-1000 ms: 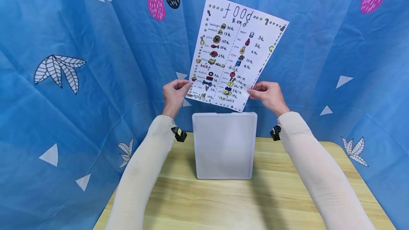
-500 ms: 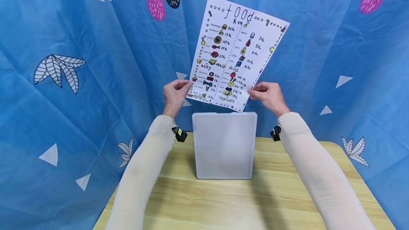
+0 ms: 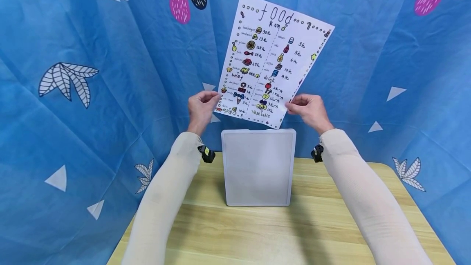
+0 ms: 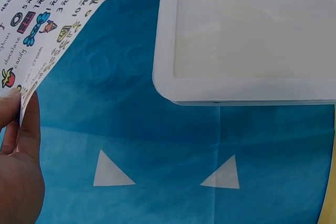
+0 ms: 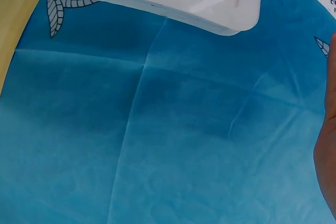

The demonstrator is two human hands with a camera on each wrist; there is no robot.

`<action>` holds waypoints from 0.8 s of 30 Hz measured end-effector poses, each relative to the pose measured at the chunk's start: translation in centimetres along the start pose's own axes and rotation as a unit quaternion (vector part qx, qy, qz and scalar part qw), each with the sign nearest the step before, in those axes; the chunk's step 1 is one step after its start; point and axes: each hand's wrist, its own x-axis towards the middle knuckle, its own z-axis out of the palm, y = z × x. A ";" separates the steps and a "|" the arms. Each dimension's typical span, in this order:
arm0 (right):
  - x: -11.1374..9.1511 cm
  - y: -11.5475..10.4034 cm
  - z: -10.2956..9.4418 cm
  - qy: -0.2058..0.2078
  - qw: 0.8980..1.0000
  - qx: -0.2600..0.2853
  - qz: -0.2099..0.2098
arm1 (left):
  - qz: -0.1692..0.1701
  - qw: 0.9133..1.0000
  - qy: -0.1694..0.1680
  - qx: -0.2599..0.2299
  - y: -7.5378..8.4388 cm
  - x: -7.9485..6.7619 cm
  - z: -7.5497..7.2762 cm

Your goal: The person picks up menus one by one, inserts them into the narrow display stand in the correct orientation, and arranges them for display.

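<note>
A white paper food menu [image 3: 272,60] with hand-drawn items and prices is held up, tilted, above the table. My left hand [image 3: 201,109] pinches its lower left edge between thumb and fingers; the left wrist view shows the thumb on the front of the menu [image 4: 47,24] and fingers behind. At the lower right edge, my right hand [image 3: 309,109] pinches the sheet the same way. Just below the menu's bottom edge a flat, pale grey-white panel [image 3: 258,169] with a raised rim stands upright. Only a sliver of the right hand [image 5: 326,145] shows in the right wrist view.
The panel stands toward the back of a light wood table [image 3: 235,232]. A blue curtain [image 3: 110,134] with printed leaves and triangles hangs behind and along both sides, close to both arms.
The menu shifts very slightly, its upper edge moving a little to the right. Both hands keep their pinch in nearly the same place, and the panel stays still.
</note>
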 end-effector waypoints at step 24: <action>-0.6 0.2 -0.6 -0.022 0.999 -0.017 -0.022 | -0.005 1.000 -0.020 0.013 -1.0 -0.5 -0.1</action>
